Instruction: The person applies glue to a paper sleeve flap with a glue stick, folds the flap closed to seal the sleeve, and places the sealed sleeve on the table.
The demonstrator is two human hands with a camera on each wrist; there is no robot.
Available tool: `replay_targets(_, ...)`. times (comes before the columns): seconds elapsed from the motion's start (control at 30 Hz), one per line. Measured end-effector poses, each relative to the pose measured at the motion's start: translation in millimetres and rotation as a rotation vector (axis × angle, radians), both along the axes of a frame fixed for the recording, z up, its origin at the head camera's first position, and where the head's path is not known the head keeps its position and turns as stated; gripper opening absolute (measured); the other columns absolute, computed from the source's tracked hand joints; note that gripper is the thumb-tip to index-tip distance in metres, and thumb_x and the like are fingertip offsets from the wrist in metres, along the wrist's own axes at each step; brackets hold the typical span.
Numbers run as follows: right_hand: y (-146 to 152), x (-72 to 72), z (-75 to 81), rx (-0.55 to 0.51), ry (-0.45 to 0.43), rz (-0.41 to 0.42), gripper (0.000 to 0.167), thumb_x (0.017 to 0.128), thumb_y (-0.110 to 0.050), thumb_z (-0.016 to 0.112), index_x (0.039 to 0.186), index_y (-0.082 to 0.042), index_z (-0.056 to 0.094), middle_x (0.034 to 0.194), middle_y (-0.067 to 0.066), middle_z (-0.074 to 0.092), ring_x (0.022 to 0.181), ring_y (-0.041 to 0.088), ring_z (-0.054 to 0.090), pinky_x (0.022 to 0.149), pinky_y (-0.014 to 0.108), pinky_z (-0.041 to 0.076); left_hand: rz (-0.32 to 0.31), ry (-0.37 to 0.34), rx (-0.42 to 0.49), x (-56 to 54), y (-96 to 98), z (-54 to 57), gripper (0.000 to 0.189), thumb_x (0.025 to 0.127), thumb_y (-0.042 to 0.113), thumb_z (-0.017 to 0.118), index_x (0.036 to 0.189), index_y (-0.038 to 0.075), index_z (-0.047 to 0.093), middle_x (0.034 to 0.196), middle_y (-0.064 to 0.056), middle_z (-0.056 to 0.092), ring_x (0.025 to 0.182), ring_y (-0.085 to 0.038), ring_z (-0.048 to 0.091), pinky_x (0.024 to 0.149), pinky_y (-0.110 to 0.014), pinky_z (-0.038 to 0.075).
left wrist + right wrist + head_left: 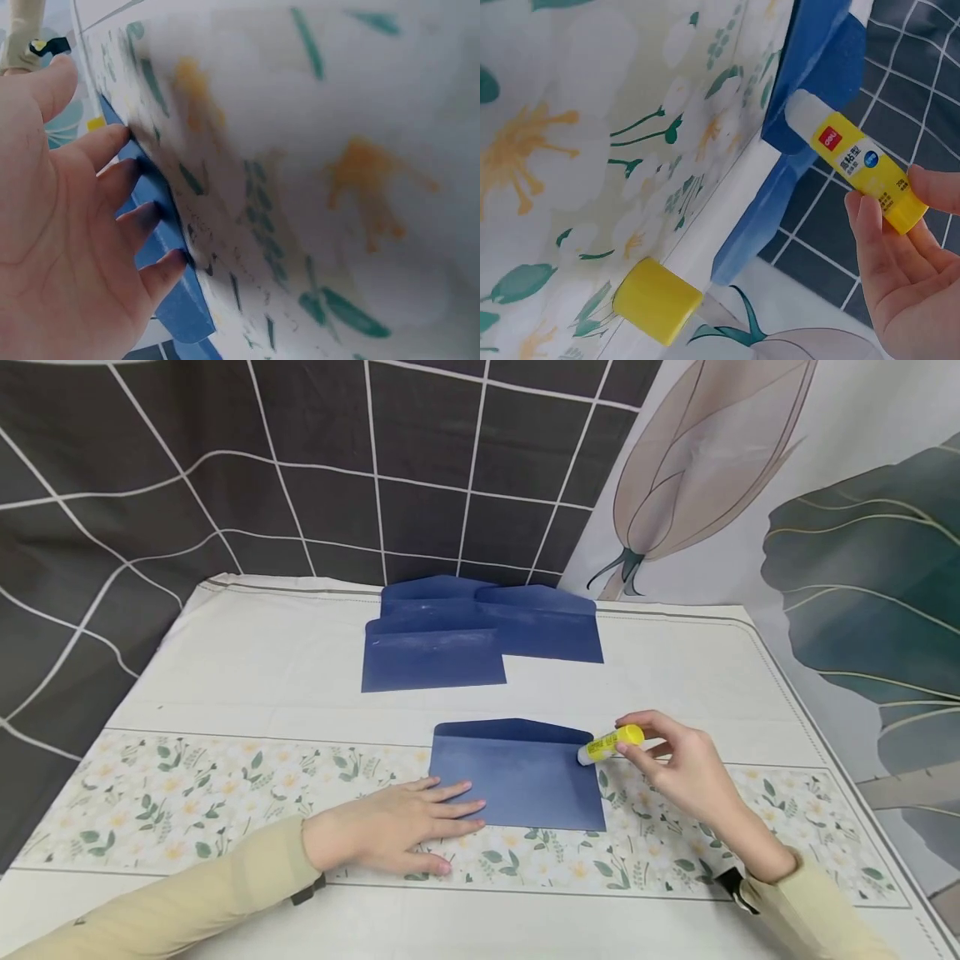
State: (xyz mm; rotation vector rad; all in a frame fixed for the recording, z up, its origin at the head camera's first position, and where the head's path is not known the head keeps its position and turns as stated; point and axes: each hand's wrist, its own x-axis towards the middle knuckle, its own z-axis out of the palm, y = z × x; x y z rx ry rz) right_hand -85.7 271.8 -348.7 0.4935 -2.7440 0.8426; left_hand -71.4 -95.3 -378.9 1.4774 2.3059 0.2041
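A blue envelope (517, 785) lies with its flap spread away from me. My left hand (416, 822) rests on its left side, fingers straight and spread; the left wrist view shows the fingertips (150, 216) along the envelope edge. Between thumb and fingers, my right hand (678, 768) pinches a yellow glue stick (611, 744). Its white end is right at the envelope's upper right corner, near the flap fold. In the right wrist view, the yellow glue cap (658, 301) stands on the cloth near that hand, uncapped stick (862, 163) above it.
Several blue envelopes (435, 660) overlap at the back of the table, flaps raised toward the wall. A white tablecloth (247, 685) with a floral band covers the table. Behind hangs a dark checked curtain (322, 435), with a leaf-patterned cloth (855, 585) at the right.
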Motion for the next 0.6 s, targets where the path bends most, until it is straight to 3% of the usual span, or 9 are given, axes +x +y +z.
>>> replay_targets(0.3,-6,-5.7,-0.5,0.078,0.068,0.073,0.033,0.080,-0.003,0.075,0.112,-0.006,0.065,0.096,0.008,0.072,0.064,0.017,0.068,0.054,0.019,0.053,-0.003,0.017,0.001,-0.4,1.2,2.7,0.059,0.100,0.052,0.036,0.152,0.024,0.030,0.159,0.005,0.024,0.149,-0.020,0.017,0.120,-0.046,0.021)
replay_targets(0.6,-16,-11.3,-5.7,0.265,0.204,0.161,0.045,0.077,-0.006,0.078,0.118,-0.002,0.060,0.104,0.012,0.069,0.071,0.018,0.067,0.056,0.027,0.055,0.007,-0.010,0.007,-1.2,1.0,1.2,0.058,0.100,0.051,0.037,0.152,0.025,0.030,0.159,0.006,0.023,0.149,-0.019,0.017,0.120,-0.046,0.021)
